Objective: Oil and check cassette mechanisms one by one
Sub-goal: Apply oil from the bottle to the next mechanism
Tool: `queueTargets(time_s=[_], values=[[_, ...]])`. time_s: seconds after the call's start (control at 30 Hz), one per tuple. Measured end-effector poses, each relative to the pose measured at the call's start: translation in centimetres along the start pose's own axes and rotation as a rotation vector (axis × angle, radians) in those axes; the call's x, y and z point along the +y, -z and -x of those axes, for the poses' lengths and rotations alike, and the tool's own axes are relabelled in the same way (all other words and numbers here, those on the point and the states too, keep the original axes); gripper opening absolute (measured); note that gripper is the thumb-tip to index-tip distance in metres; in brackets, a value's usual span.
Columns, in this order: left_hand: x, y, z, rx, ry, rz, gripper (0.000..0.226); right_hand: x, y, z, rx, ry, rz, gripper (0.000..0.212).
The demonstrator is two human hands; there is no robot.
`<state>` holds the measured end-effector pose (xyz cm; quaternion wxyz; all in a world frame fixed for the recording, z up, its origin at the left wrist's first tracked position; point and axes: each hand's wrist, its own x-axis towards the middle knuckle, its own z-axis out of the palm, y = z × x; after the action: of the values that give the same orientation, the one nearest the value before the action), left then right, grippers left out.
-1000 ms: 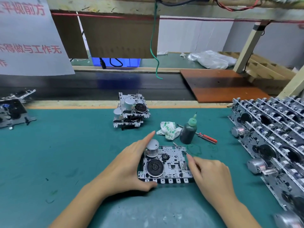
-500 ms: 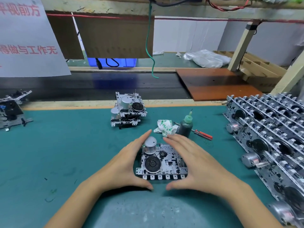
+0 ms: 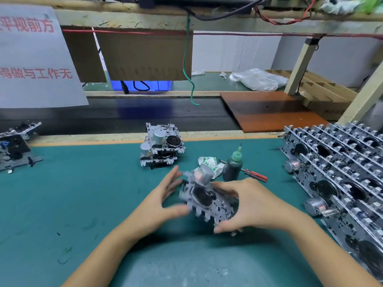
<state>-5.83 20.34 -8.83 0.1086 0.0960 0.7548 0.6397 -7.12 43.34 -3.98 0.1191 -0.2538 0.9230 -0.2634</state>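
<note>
A metal cassette mechanism [image 3: 204, 198] with a silver motor and a black flywheel is lifted off the green mat [image 3: 83, 193] and tilted, blurred by motion. My right hand [image 3: 246, 206] grips its right side, thumb under the front edge and fingers curled over the top. My left hand [image 3: 163, 201] is beside its left edge with fingers spread and straight, the thumb near the toothed front edge. A dark oil bottle [image 3: 233, 167] with a green needle cap stands just behind the mechanism.
A small stack of mechanisms [image 3: 161, 147] sits at the mat's far edge. Rows of several mechanisms [image 3: 339, 172] fill the right side. A red-handled screwdriver [image 3: 253, 175] and a crumpled wrapper [image 3: 209, 163] lie by the bottle. Another mechanism [image 3: 14, 148] lies far left. A dark conveyor belt [image 3: 124, 117] runs behind.
The mechanism lay flat on the mat between both hands; now my right hand has taken hold of it and lifted and tilted it, while my left hand has loosened off its left side.
</note>
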Motion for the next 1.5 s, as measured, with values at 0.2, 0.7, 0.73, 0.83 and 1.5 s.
queueTargets(time_s=[0.2, 0.7, 0.73, 0.83, 1.5], values=[[2.3, -2.1, -0.6, -0.360, 0.199, 0.873, 0.108, -2.1, -2.6, -0.3, -0.291, 0.077, -1.101, 0.057], [0.5, -1.0, -1.5, -0.116, 0.259, 1.073, 0.088, 2.2, -3.4, -1.2, 0.281, -0.265, 0.543, 0.018], [0.3, -1.1, -1.5, -0.113, 0.285, 1.057, 0.090, 2.5, -3.1, -1.1, 0.301, -0.252, 0.449, 0.015], [0.0, -1.8, -1.5, -0.079, 0.359, 1.041, 0.091, 2.3, -1.9, -0.9, 0.247, -0.234, -0.385, 0.016], [0.5, -1.9, -1.8, -0.020, 0.520, 0.930, 0.077, -0.3, -2.4, -0.6, -0.281, -0.264, -0.725, 0.050]])
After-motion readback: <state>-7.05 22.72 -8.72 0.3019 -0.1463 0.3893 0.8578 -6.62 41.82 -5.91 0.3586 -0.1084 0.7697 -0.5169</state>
